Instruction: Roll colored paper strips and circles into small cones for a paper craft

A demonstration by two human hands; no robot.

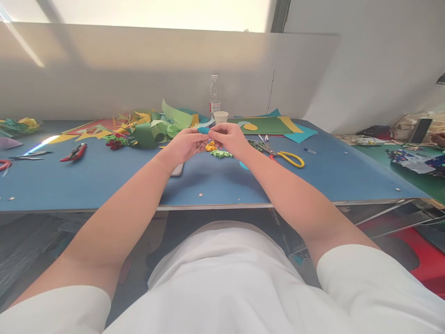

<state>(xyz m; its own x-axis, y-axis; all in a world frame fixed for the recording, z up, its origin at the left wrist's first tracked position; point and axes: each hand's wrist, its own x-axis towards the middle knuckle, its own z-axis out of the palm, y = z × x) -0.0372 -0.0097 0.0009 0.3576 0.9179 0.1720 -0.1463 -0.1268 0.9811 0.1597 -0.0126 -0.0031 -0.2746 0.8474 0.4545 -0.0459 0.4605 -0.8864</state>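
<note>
Blue paper piece (203, 130) is pinched by left hand (186, 144) and right hand (227, 139); uneven pull may tear it.

Just in front of the cup (221, 117), the left hand (186, 144) and right hand (229, 139) meet, both pinched on a blue piece (203, 130). Their forearms bar the straight way in from the near edge. Paper rolls (217, 149) lie under the hands. A bottle (214, 95) stands just behind the cup. Left of the cup, scraps (153, 127) pile high. Farther left lies a cutter (73, 152), with bare table (104, 181) in front of it. Right of the cup lie flat sheets (267, 125), and scissors (287, 157) lie nearer the edge. Beyond the scissors the table is open.
</note>
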